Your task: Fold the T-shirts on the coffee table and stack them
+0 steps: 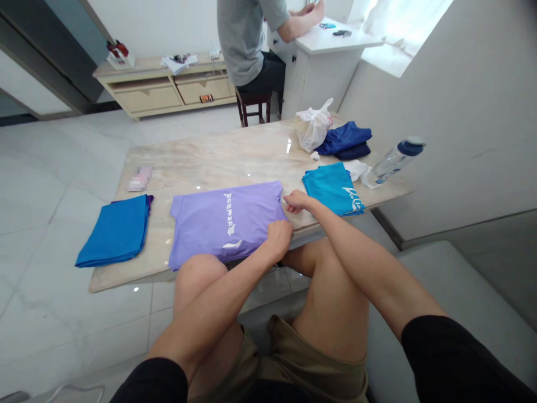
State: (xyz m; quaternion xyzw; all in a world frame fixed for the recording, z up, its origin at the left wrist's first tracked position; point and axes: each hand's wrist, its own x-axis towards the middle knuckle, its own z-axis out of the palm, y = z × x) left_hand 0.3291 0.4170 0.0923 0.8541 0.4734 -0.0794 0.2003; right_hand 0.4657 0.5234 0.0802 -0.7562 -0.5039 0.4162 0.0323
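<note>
Left hand (278, 239) curled over near edge of folded lilac T-shirt (222, 224), pinch uncertain; right hand (297, 201) spread, fingertips at shirt's right edge. Shirt flat on marble tabletop (251, 148). Even pressure keeps edges square. Blue cloth (115, 230) left; turquoise shirt (331, 187) right.

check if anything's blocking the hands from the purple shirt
Nothing visible stands in the way. The left hand rests on the near edge of the purple shirt, and the right hand touches its right edge, with nothing between either hand and the shirt.
</note>
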